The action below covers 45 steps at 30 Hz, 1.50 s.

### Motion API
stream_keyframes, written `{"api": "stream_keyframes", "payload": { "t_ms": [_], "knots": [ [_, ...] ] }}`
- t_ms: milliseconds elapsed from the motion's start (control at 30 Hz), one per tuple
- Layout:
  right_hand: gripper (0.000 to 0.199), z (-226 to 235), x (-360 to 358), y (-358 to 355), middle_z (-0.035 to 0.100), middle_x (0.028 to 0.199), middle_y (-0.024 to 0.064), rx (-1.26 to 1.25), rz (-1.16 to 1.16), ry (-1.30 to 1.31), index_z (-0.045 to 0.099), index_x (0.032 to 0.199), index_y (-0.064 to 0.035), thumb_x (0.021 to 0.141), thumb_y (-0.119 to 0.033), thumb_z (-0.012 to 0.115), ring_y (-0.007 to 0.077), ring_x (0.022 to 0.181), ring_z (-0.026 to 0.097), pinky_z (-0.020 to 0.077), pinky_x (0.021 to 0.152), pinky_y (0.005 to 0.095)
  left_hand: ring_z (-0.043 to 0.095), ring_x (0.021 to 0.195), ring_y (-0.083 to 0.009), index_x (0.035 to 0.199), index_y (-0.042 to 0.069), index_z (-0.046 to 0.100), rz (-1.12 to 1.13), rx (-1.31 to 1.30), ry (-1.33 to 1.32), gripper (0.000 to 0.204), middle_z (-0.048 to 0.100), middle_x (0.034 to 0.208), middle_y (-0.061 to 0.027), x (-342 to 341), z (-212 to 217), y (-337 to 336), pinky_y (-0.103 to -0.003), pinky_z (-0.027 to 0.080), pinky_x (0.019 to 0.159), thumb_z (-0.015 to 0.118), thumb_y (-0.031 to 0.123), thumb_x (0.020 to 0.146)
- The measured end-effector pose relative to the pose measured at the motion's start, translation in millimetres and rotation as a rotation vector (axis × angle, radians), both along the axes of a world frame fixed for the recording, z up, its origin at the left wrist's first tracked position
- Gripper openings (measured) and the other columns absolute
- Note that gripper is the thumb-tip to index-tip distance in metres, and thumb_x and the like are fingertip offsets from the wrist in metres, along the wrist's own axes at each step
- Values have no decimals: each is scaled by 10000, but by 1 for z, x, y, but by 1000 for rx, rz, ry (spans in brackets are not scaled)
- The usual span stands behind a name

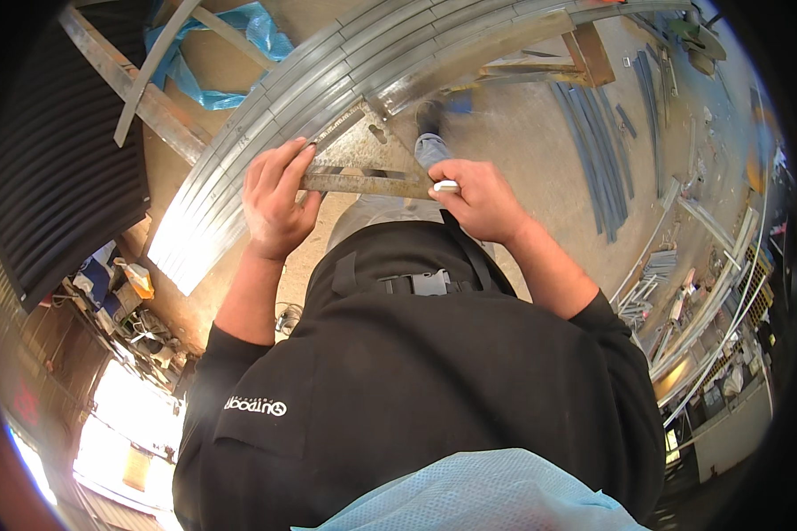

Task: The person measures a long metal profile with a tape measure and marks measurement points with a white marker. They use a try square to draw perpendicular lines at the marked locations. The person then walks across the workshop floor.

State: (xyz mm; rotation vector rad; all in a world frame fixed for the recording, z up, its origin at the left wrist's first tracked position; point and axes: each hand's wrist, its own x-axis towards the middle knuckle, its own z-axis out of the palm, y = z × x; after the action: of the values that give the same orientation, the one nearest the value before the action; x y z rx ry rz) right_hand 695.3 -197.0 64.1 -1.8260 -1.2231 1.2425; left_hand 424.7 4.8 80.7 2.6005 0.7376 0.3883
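A worn metal triangle square (363, 146), with a cut-out in its plate and a thick lip along the near edge, lies against a stack of long grey metal strips (283, 106). My left hand (279, 196) is closed on the square's left corner, fingertips beside the strips. At the other end of the lip, my right hand (483, 199) is curled shut around a small white-ended pen-like thing (446, 187). The rest of it is hidden in the fist. That hand's thumb side meets the square's right corner.
Black corrugated sheet (71, 168) stands at the left. Blue plastic film (212, 62) lies beyond a metal beam (137, 88). Long grey bars (593, 150) rest on the floor at right, near piled metal offcuts (655, 279). My foot (429, 119) is below the strips.
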Motion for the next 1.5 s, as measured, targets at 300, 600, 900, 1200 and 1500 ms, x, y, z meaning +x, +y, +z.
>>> {"api": "stream_keyframes", "payload": {
  "t_ms": [300,600,900,1200,1500],
  "knots": [
    [157,-2,-24,-16,749,969,158,5,-47,138,727,1087,-59,940,-104,756,406,887,708,550,756,455,692,1226,-362,1271,20,772,-26,-80,40,610,750,1372,-137,-18,-4,1,-454,547,1066,792,-51,666],
    [137,-24,-17,-4,681,854,110,141,-65,269,682,1034,-61,948,-95,784,341,762,658,505,684,425,698,1239,-361,1297,2,757,-51,-46,156,610,743,1377,-155,-9,3,15,-457,524,1096,813,-49,691],
    [137,-40,-4,20,663,845,113,201,-25,314,674,1034,-60,957,-105,778,339,751,656,496,667,428,684,1251,-373,1300,-6,736,-24,-38,206,649,732,1389,-167,3,9,32,-474,514,1097,843,-38,661],
    [264,-45,-1,40,750,1013,157,149,12,295,726,1136,-64,875,-87,755,402,951,721,559,804,491,646,1306,-400,1378,-22,704,-3,-96,202,763,699,1450,-176,2,8,44,-492,505,1131,991,212,710],
    [226,-6,26,43,786,1007,140,155,-291,286,764,1167,-2,1081,-199,693,288,870,742,576,796,404,626,1340,-404,1447,42,691,-2,-82,202,793,672,1486,-145,0,2,50,-507,495,1154,976,311,757]
  ]
}}
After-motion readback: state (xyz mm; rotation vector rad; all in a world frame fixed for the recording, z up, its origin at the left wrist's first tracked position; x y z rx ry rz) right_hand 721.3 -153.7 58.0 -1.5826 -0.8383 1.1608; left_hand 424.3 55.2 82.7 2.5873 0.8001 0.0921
